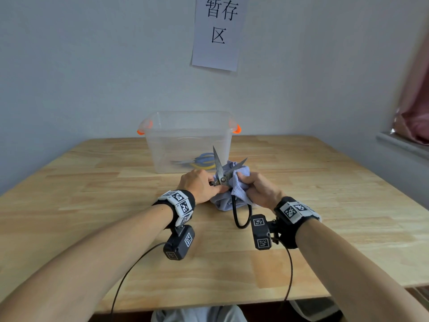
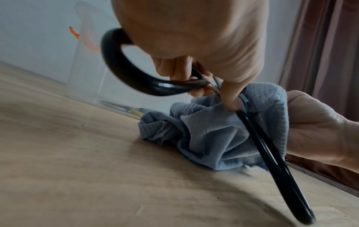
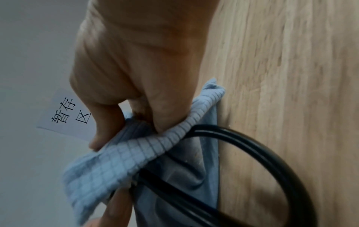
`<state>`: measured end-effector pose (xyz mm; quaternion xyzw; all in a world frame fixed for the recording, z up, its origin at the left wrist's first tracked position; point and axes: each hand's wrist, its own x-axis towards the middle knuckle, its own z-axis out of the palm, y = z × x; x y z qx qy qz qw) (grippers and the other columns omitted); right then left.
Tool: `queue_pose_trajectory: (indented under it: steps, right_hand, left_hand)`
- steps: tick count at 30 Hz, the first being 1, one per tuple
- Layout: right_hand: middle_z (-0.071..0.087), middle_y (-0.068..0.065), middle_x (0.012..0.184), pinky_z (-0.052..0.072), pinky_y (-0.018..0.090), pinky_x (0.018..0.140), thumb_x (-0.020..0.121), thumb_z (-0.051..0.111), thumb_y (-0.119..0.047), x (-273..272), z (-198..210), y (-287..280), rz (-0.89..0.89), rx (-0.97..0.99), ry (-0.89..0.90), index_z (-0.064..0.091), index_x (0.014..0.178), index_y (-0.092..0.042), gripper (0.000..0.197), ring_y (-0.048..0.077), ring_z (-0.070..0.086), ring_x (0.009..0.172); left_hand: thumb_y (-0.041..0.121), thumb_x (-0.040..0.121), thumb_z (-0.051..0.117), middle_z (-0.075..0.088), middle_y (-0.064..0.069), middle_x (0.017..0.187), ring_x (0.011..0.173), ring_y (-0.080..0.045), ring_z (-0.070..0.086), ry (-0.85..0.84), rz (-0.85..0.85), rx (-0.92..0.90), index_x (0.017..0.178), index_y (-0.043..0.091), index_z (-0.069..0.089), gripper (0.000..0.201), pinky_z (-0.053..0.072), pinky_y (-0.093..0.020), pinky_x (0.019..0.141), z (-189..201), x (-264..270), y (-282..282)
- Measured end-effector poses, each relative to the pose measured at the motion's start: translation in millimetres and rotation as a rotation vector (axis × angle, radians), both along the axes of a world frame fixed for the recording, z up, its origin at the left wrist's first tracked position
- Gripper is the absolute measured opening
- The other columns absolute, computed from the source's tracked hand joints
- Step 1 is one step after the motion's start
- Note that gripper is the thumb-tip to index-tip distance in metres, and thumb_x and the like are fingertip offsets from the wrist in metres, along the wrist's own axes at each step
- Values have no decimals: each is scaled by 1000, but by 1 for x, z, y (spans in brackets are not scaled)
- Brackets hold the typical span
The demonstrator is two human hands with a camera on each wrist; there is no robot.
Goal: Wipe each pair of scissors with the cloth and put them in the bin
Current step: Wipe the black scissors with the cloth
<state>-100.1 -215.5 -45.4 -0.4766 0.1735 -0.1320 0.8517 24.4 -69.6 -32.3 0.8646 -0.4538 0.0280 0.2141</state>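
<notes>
A: Start at the hands; what are they doing?

B: The left hand has its fingers curled round the black-handled scissors, pinching them near the pivot; the right hand is bunched round the blue cloth, fingers folded into the fabric against one blade.

A: And the scissors themselves?

B: Bare grey metal blades, spread in a V and pointing away toward the far side; two big black loop handles, smooth and glossy, one hooked at the left hand and one hanging near over the table; the left wrist view shows both loops clearly.

A: The cloth?

B: Soft, crumpled, with a fine ribbed grid weave; its lower folds rest on the wood, between the two hands.

A: What lies beyond?

B: A clear plastic bin, rectangular with rounded corners and two orange handle clips, standing just past the hands at the far middle of the table; inside lies a second pair of scissors with blue and yellow handles, flat on the bottom.

A: So the count?

B: Two pairs of scissors, one cloth, one bin; the table is pale jointed wood with visible grain; one paper sign with three printed characters hangs on the far wall.
</notes>
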Motion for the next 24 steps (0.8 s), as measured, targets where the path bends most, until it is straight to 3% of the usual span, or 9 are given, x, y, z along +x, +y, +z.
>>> queue_pose_trajectory:
  steps: [4, 6, 8, 10, 13, 16, 24]
  right_hand:
    - [69, 17, 94, 58, 41, 85, 87, 52, -8, -2, -4, -4, 4, -27, 23, 59, 107, 2, 23, 25, 69, 82]
    - [66, 19, 101, 48, 44, 100, 97, 48, -9, -3, -8, -8, -19, -30, 41, 60, 109, 0, 19, 28, 65, 91]
    - [68, 19, 98, 44, 46, 103, 103, 43, -10, -4, -12, -14, -49, -71, 65, 61, 104, 2, 22, 29, 64, 91]
    - [69, 19, 95, 49, 46, 98, 103, 45, -11, -5, -12, -15, -59, -129, 73, 62, 103, 3, 22, 29, 66, 88]
    - [72, 14, 90, 59, 40, 82, 99, 52, -8, -6, -9, -13, -45, -184, 63, 62, 105, 1, 14, 24, 71, 81]
    - [73, 13, 88, 60, 35, 69, 97, 56, -5, 0, -8, -8, -46, -236, 50, 62, 104, 1, 11, 23, 72, 77]
    - [71, 12, 77, 60, 31, 61, 95, 59, 1, 9, -4, 1, -205, -333, 56, 65, 94, 2, 5, 20, 71, 66]
  left_hand:
    - [67, 80, 67, 42, 5, 51, 52, -15, 41, 21, -4, -35, 50, 19, 41, 62, 24, -28, 48, -3, 0, 1]
    - [66, 79, 68, 40, 5, 50, 50, -14, 39, 49, -1, -56, 50, 18, 39, 63, 23, -29, 49, -3, 0, 1]
    - [67, 78, 69, 39, 6, 50, 49, -13, 38, 58, 3, -56, 51, 19, 39, 63, 23, -30, 49, -2, 0, 1]
    - [68, 78, 68, 41, 6, 51, 51, -13, 40, 50, 6, -47, 52, 20, 42, 61, 24, -30, 49, -1, 0, 0]
    - [67, 79, 68, 44, 7, 53, 52, -12, 41, 37, 6, -33, 52, 21, 43, 59, 26, -29, 49, 0, -1, -1]
    - [66, 80, 67, 45, 6, 54, 53, -13, 43, 23, -3, -19, 52, 20, 44, 58, 26, -29, 50, -1, -3, -5]
    - [64, 81, 68, 44, 3, 56, 55, -16, 41, 0, -36, 29, 55, 19, 42, 58, 25, -31, 49, 3, -5, -11]
